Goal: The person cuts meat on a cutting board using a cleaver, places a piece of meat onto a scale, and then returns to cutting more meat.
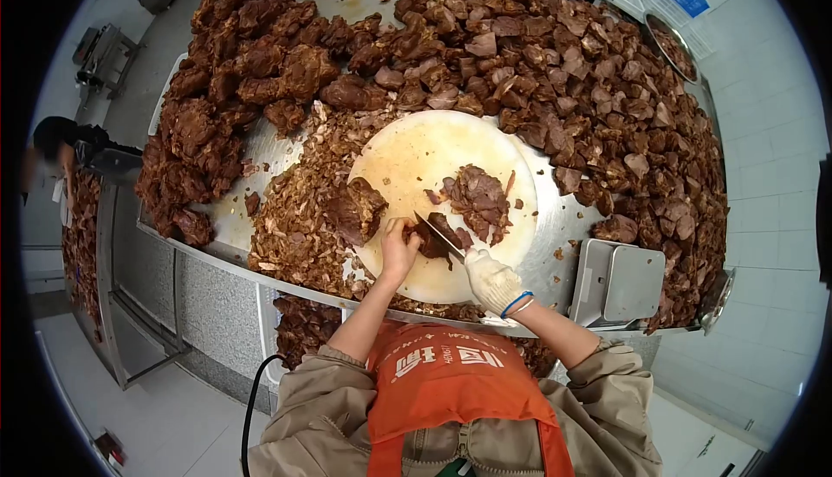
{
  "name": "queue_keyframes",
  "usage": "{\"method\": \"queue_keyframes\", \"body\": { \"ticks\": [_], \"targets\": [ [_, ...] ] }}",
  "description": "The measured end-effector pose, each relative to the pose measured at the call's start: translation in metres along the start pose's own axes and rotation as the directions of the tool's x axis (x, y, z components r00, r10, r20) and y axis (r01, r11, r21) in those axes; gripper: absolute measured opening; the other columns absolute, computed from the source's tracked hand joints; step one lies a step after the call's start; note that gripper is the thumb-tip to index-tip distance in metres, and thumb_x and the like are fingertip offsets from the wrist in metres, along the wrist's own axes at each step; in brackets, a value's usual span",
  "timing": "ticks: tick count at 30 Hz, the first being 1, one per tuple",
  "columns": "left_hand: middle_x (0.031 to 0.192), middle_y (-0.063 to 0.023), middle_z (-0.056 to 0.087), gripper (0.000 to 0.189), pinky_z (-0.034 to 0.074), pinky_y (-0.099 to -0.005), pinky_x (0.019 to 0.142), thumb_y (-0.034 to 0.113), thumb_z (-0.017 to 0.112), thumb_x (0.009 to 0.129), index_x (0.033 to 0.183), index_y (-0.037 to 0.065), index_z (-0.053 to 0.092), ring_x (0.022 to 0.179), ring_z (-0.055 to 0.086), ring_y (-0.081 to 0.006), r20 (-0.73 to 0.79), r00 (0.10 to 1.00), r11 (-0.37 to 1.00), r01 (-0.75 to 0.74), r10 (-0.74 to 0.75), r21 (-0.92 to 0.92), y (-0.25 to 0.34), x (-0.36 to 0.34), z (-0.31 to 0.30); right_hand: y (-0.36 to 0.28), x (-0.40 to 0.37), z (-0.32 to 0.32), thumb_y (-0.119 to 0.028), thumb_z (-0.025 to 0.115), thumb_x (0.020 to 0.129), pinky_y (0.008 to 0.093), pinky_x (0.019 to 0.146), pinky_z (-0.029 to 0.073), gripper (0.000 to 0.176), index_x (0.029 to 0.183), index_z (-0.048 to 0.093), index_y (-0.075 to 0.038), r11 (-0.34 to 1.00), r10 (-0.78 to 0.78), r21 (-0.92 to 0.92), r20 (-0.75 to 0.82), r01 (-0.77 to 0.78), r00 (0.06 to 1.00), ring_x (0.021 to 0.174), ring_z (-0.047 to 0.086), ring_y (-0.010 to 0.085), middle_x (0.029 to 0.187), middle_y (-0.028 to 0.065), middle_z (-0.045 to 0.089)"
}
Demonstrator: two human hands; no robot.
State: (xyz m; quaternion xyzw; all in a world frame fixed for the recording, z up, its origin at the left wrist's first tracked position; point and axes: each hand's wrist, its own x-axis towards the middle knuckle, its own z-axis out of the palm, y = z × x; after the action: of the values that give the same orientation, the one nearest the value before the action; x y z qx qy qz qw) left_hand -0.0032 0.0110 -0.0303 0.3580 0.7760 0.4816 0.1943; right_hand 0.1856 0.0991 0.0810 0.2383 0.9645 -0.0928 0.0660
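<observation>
My right fingers (478, 262) clench the knife (444, 233) across the dark meat piece (430, 245) on the round board (394, 161); my left fingers (407, 226) hold its left side. I judge it light, soft, likely slippery: best gripped at that side, fingertips curled away.

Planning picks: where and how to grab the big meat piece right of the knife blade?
Likely the right edge of the meat piece, coming from above right: it lies broad and low on the round board, mostly bare there, while the knife is left and the gloved right hand nearer the wearer.
</observation>
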Motion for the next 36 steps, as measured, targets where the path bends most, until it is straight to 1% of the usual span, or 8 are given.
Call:
{"method": "queue_keyframes", "body": {
  "ticks": [8, 18, 22, 25, 26, 28, 32, 36],
  "targets": [
    [0.09, -0.0146, 0.057, 0.021, 0.048, -0.0367, 0.075, -0.003, 0.062, 0.073, 0.093, -0.001, 0.058, 0.086, 0.059, -0.0317, -0.064, 0.996, 0.994, -0.063, 0.069, 0.088, -0.001, -0.005, 0.002, 0.009, -0.014, 0.036, -0.001, 0.054, 0.08, 0.0374, 0.041, 0.05, 0.014, 0.094, 0.05, -0.001, 0.998, 0.055, 0.009, 0.025, -0.055, 0.998, 0.052, 0.064, 0.0265, 0.081, 0.0151, 0.057],
    [0.111, -0.0072, 0.06, 0.026, 0.048, -0.0228, 0.07, -0.01, 0.054, 0.075, 0.1, 0.0, 0.055, 0.082, 0.056, -0.0115, 0.088, 0.978, 0.97, 0.202, -0.191, -0.137, -0.008, -0.026, -0.04, 0.029, -0.077, 0.063, -0.007, 0.055, 0.084, 0.0389, 0.043, 0.049, 0.011, 0.092, 0.05, -0.001, 0.962, 0.116, 0.239, 0.088, -0.134, 0.989, 0.058, 0.064, 0.0301, 0.082, 0.017, 0.059],
    [0.115, -0.0123, 0.06, 0.034, 0.049, -0.0323, 0.085, -0.005, 0.059, 0.077, 0.111, 0.002, 0.055, 0.096, 0.061, -0.0288, 0.335, 0.94, 0.997, 0.076, -0.073, 0.006, 0.019, -0.024, -0.055, 0.024, -0.071, 0.054, -0.006, 0.055, 0.084, 0.0383, 0.051, 0.052, 0.011, 0.091, 0.05, 0.001, 0.957, 0.145, 0.23, 0.148, -0.177, 0.978, 0.065, 0.065, 0.0304, 0.083, 0.0182, 0.058],
    [0.105, -0.0097, 0.063, 0.033, 0.049, -0.0299, 0.082, -0.003, 0.061, 0.08, 0.112, 0.002, 0.055, 0.094, 0.062, -0.0238, 0.402, 0.916, 1.0, -0.001, -0.01, 0.027, 0.013, -0.021, -0.052, 0.023, -0.085, 0.049, -0.006, 0.055, 0.084, 0.0385, 0.055, 0.053, 0.011, 0.091, 0.051, 0.001, 0.961, 0.127, 0.239, 0.061, -0.138, 0.99, 0.069, 0.065, 0.0306, 0.084, 0.0192, 0.058],
    [0.095, -0.0063, 0.063, 0.026, 0.049, -0.0268, 0.076, 0.001, 0.064, 0.085, 0.11, 0.001, 0.056, 0.088, 0.061, -0.0162, 0.425, 0.842, 0.911, 0.403, -0.333, -0.083, 0.014, -0.023, -0.055, 0.022, -0.091, 0.049, -0.005, 0.054, 0.084, 0.0388, 0.056, 0.053, 0.011, 0.091, 0.051, 0.001, 0.973, 0.111, 0.203, -0.004, -0.108, 0.994, 0.071, 0.065, 0.0308, 0.085, 0.0197, 0.058],
    [0.091, -0.0037, 0.062, 0.02, 0.047, -0.024, 0.07, 0.006, 0.064, 0.088, 0.107, 0.0, 0.058, 0.079, 0.057, -0.0093, 0.455, 0.815, 0.695, 0.559, -0.36, -0.452, 0.034, -0.021, -0.065, 0.032, -0.097, 0.053, -0.006, 0.054, 0.084, 0.0382, 0.052, 0.052, 0.01, 0.09, 0.051, 0.0, 0.932, 0.089, 0.352, 0.004, -0.085, 0.996, 0.065, 0.063, 0.0299, 0.08, 0.0167, 0.056],
    [0.08, 0.0019, 0.059, 0.024, 0.041, -0.0224, 0.062, 0.017, 0.062, 0.093, 0.111, 0.002, 0.061, 0.07, 0.049, -0.0061, 0.548, 0.799, 0.799, 0.488, -0.247, -0.351, 0.117, -0.004, 0.021, 0.032, -0.122, 0.129, -0.007, 0.047, 0.086, 0.0383, 0.05, 0.05, 0.009, 0.09, 0.053, -0.002, 0.996, -0.045, -0.082, -0.232, 0.026, 0.972, 0.057, 0.058, 0.0283, 0.074, 0.0143, 0.055],
    [0.083, -0.0051, 0.066, 0.024, 0.048, -0.0266, 0.068, 0.017, 0.065, 0.09, 0.105, -0.001, 0.063, 0.074, 0.059, -0.0108, 0.776, 0.626, 0.913, 0.272, 0.071, -0.303, 0.204, -0.023, 0.174, 0.028, -0.117, 0.081, -0.008, 0.044, 0.088, 0.0438, 0.067, 0.053, 0.023, 0.105, 0.056, 0.001, 0.81, 0.165, 0.582, -0.118, -0.067, 0.979, 0.078, 0.066, 0.0358, 0.086, 0.0222, 0.062]
  ]
}}
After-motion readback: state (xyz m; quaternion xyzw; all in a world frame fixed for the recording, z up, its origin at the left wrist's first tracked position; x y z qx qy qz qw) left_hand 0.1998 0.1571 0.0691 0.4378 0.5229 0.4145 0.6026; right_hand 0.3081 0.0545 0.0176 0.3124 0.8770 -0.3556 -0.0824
